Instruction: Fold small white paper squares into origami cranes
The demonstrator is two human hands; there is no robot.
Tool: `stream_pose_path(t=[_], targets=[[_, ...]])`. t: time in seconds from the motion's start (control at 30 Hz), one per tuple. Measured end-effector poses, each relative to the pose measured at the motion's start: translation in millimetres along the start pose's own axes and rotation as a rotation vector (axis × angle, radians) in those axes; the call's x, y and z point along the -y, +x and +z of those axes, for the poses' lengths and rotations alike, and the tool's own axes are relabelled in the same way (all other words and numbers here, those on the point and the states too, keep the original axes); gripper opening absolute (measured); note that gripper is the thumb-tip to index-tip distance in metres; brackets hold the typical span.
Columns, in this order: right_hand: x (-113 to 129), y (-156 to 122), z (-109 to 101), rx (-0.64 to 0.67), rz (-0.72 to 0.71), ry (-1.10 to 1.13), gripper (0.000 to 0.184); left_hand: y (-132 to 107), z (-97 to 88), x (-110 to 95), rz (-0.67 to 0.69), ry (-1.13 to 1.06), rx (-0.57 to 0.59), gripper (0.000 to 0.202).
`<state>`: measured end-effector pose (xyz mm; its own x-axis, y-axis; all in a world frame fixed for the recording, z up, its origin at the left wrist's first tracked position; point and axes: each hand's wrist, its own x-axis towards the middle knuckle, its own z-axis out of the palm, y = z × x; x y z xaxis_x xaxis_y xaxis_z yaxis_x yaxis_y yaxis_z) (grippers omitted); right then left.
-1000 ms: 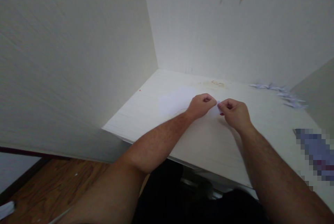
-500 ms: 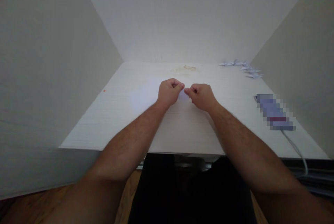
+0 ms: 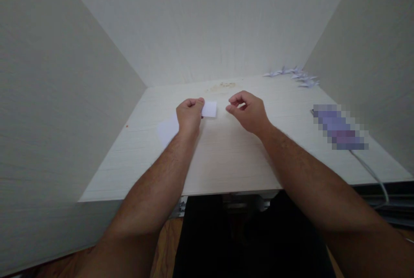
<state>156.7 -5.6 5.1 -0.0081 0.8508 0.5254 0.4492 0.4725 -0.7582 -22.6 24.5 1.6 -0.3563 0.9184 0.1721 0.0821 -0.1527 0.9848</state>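
A small white piece of paper [image 3: 210,109] sticks out to the right from my left hand [image 3: 189,116], pinched between thumb and fingers just above the desk. My right hand [image 3: 247,112] is apart from the paper, a short way to its right, with thumb and fingers curved and a gap between their tips; nothing shows in it. Partly behind my left hand and wrist, more white paper [image 3: 167,130] lies flat on the desk.
Several folded white paper cranes [image 3: 304,77] stand in the back right corner of the white desk [image 3: 226,161]. A blurred-out phone-like device [image 3: 338,127] with a cable [image 3: 370,170] lies at the right. Walls rise at the back and both sides. Brownish stains [image 3: 224,87] mark the desk's rear.
My hands have drawn apart, the left moving leftward with the paper. My right hand has let go and its fingers have parted. The camera view has tilted slightly.
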Motion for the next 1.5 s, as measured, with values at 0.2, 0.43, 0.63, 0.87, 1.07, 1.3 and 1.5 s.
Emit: stream_pose_path(t=[0.2, 0.43, 0.63, 0.87, 1.07, 1.3, 1.5], targets=[[-2, -7, 14, 0.199, -0.259, -0.045, 0.04, -18, 11.2, -4, -0.066, -0.039, 0.158, 0.022], [2, -7, 12, 0.114, -0.107, 0.045, 0.025, -19, 6.4, -10, -0.227, -0.298, 0.439, 0.021], [5, -6, 13, 0.109, 0.085, 0.267, 0.026, -17, 1.2, -8, -0.25, -0.473, 0.536, 0.021], [0, -3, 10, 0.042, 0.148, 0.242, 0.019, -17, 5.9, -4, -0.201, -0.304, 0.445, 0.016], [1, -2, 4, 0.025, 0.082, -0.163, 0.018, -21, 10.5, -1, -0.042, -0.038, 0.398, 0.012], [2, -1, 3, -0.026, 0.036, -0.207, 0.021, -21, 7.9, 1, -0.066, -0.019, 0.422, 0.015], [2, -3, 4, -0.046, 0.038, -0.177, 0.02, -21, 7.5, 0, -0.05, 0.026, 0.392, 0.013]])
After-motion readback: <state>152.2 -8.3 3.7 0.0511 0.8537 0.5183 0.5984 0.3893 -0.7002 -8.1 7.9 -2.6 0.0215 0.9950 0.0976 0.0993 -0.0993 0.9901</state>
